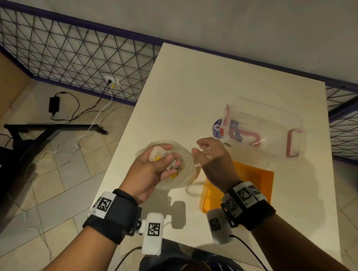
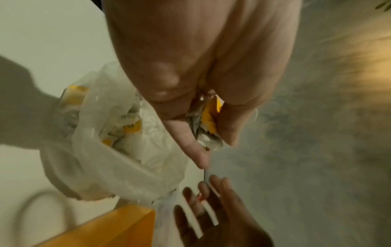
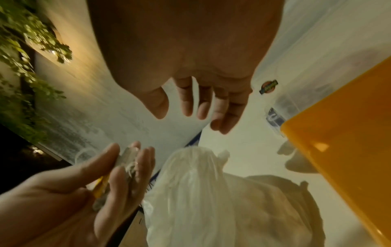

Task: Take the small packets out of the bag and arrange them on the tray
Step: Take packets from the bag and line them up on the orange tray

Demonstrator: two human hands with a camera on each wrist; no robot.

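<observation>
A: Which step is in hand?

B: Taking out, by the look of it. The left hand holds a small bunch of packets, white with yellow tags, fingers curled round them, right over the open bag.

A: And the bag?

B: A thin clear one, resting on the table near its left edge, just beside the tray. More packets show inside it in the left wrist view.

A: The right hand?

B: Loose and holding nothing, fingers relaxed, hovering at the bag's right rim, a short way from the left hand. Whether it touches the plastic cannot be told.

A: Anything on the tray?

B: The orange tray sits on the near right, partly under the right wrist. No packet shows on the visible part.

A: What does the next move call for?

B: Probably carrying the bunch across to the tray and laying the packets apart. Strings hang from them, so they may tangle. The clear box behind the tray should stay out of it.
</observation>
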